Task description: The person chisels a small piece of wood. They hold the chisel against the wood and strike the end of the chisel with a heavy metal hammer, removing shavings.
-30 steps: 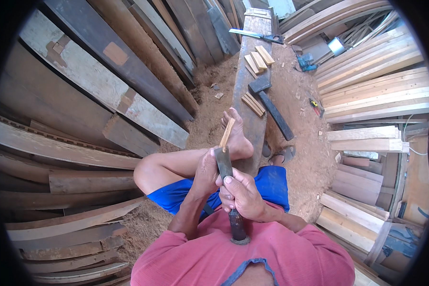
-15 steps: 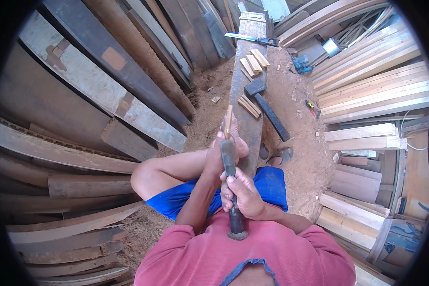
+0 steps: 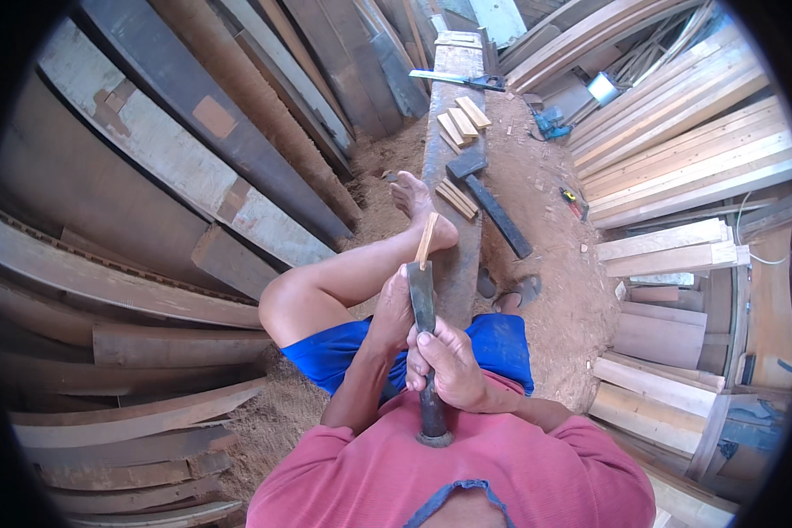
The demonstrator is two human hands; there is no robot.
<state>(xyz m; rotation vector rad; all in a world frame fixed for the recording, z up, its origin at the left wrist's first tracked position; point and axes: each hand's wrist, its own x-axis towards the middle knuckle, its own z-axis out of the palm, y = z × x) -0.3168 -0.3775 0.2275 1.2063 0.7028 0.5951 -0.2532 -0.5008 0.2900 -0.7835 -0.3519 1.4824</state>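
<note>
**Blade meets wood strip over a workshop beam**

Seated on a long wooden beam (image 3: 453, 123) laid across a sawdust floor, a person in a red shirt and blue shorts holds a heavy chisel-like blade (image 3: 421, 295) upright before the chest. The right hand (image 3: 450, 366) has its fingers wrapped tightly around the tool's dark handle, whose round butt end sits just above the shirt. The left hand (image 3: 392, 310) lies against the blade's left side, fingers curled; exactly what they grip cannot be made out. A thin wood strip (image 3: 426, 240) stands tilted at the blade's tip, above a bare foot (image 3: 421, 208) resting on the beam. Farther along the beam lie small wooden slats (image 3: 461, 123) in two clusters, with a sledgehammer (image 3: 487, 199) between them, its handle angled off the beam's right edge. A handsaw (image 3: 458, 80) crosses the beam's far end. Weathered planks (image 3: 176, 176) lean at left; pale sawn boards (image 3: 686, 150) are stacked at right.
</note>
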